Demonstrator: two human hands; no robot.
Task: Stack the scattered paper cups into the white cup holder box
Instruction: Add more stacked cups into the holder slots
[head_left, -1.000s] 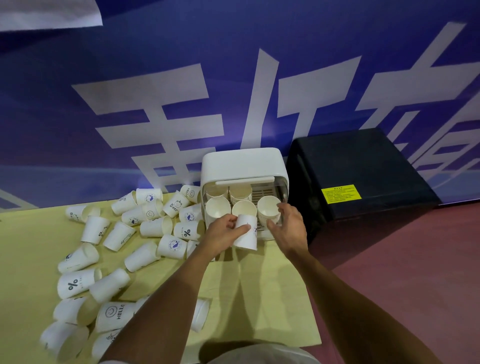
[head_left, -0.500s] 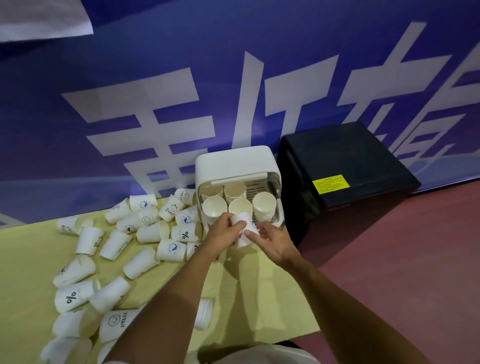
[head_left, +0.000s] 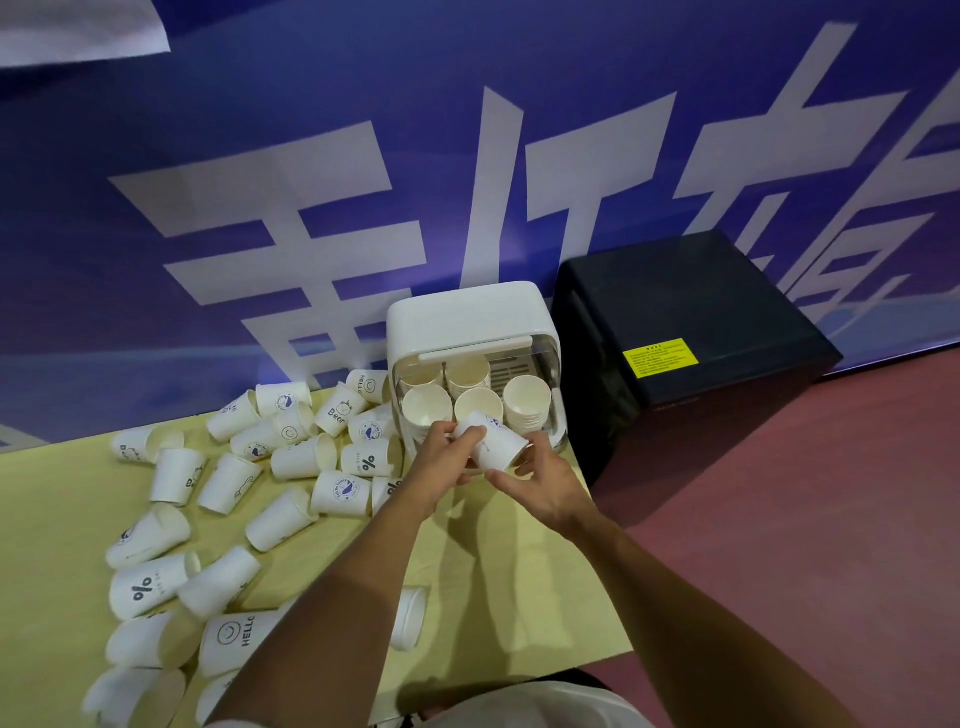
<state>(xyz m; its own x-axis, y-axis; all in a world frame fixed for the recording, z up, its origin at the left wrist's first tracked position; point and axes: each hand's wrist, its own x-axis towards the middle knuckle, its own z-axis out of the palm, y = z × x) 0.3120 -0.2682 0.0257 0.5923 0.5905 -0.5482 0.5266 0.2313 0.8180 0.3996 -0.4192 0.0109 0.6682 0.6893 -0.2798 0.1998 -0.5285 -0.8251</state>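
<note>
- The held cup (head_left: 497, 446) lies tilted just in front of the white cup holder box (head_left: 467, 317), above the near edge of the yellow sheet (head_left: 519, 597).
- Its long axis runs from upper left to lower right. The narrow base points up-left toward the box, and the wider end points down-right toward the right hand (head_left: 545, 486).
- The left hand (head_left: 444, 460) grips the base end, with the thumb curled over the top of the cup and the fingers wrapped beneath.
- The right hand holds the wide end with curled fingers at the rim. Its fingertips are partly tucked behind the cup, so I cannot tell exactly where they touch.
- Inside the box the stacks (head_left: 525, 397) stand with their mouths open toward the camera. The two at the back are half hidden by the box's front bar.
- The scattered cups (head_left: 304, 457) lie on their sides on the sheet to the left of the box, pointing every way.
- One loose cup (head_left: 410, 618) is partly covered by the left forearm. Those at the lower left corner are blurred and cut off by the frame edge.
- A black cabinet (head_left: 701, 312) stands just right of the box, and the text on its yellow label (head_left: 660, 356) is too small to read.
</note>
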